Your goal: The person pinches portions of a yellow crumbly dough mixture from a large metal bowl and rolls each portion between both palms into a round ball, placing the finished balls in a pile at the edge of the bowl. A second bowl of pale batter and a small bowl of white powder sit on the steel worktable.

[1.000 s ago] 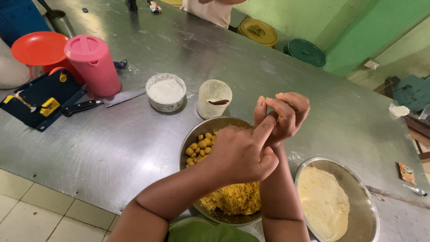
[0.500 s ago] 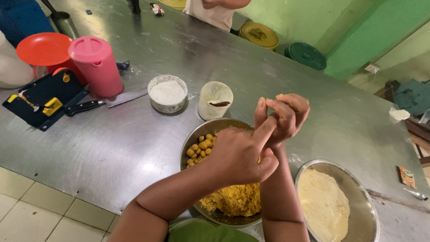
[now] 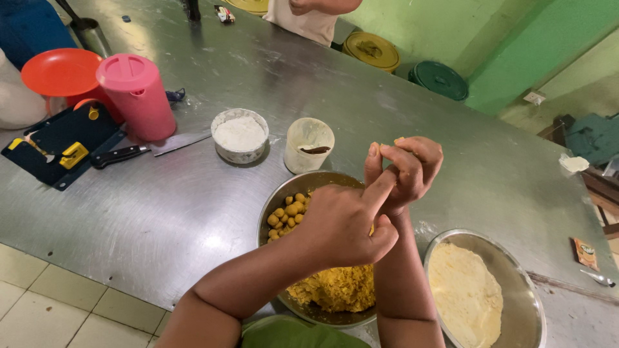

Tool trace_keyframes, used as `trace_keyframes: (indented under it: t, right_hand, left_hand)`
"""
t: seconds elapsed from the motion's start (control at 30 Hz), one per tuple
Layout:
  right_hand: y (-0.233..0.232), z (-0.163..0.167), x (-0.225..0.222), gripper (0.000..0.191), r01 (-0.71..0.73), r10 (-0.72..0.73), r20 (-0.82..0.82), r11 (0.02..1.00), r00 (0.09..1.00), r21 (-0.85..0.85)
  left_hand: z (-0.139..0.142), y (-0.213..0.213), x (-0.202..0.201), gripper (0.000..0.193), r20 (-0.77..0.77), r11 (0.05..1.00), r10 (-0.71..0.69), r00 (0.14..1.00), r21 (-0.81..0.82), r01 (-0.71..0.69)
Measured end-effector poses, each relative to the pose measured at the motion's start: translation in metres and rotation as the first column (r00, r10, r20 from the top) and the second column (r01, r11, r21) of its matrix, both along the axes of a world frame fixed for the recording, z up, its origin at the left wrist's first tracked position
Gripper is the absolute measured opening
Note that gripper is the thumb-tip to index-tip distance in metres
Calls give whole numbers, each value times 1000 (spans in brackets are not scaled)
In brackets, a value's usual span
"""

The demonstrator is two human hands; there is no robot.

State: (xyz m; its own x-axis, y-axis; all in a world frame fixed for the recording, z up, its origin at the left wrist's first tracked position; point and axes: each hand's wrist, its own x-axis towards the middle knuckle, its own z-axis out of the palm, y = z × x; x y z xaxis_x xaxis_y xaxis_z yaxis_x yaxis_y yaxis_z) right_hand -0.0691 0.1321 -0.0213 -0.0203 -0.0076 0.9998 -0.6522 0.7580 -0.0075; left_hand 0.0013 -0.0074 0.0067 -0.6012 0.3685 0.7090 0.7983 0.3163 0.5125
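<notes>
Here, both hands are pinching and rolling yellow dough: left hand (image 3: 345, 222), right hand (image 3: 406, 167), above steel bowl (image 3: 274, 206); finished balls (image 3: 288, 212) lying at nine o'clock.

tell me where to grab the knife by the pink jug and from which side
Grip the knife by its black handle, coming from the near left, above the bare steel table. It lies flat, handle pointing left toward the blue board, blade running right behind the pink jug.

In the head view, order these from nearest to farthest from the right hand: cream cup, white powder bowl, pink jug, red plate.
From the right hand:
1. Cream cup, just left of it.
2. White powder bowl, further left.
3. Pink jug, far left.
4. Red plate, beyond the jug.
</notes>
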Motion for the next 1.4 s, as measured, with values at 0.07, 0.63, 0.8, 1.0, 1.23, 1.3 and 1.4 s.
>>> trace_keyframes:
  t: [0.07,0.63,0.8,1.0,1.23,1.3,1.4]
  right_hand:
    - [1,-1,0,30,12,-12,-4,1000,1000,7]
    - [2,-3,-1,28,23,-23,18,999,1000,40]
    - [1,-5,-1,27,12,-12,9,999,1000,36]
    - [2,-3,2,27,26,-27,22,998,999,58]
    - [6,-2,3,28,82,-86,33,991,996,102]
    - [5,-4,3,29,81,-87,64,993,994,89]
    - [5,-7,4,30,90,-97,78,992,992,85]
  left_hand:
    - [-1,0,-1,54,4,1000,8,1000,-12,-8]
    - [-4,0,-3,41,1,999,38,999,-29,-38]
    - [-2,-1,-4,45,-41,999,45,998,-6,-45]
    - [0,-10,-9,35,-154,990,130,979,-27,-136]
    - [-5,-13,-9,51,-146,990,119,982,-51,-128]
    - [-7,-11,-8,51,-127,992,111,986,-52,-118]
    - [-11,-8,-7,52,-107,993,106,989,-30,-110]
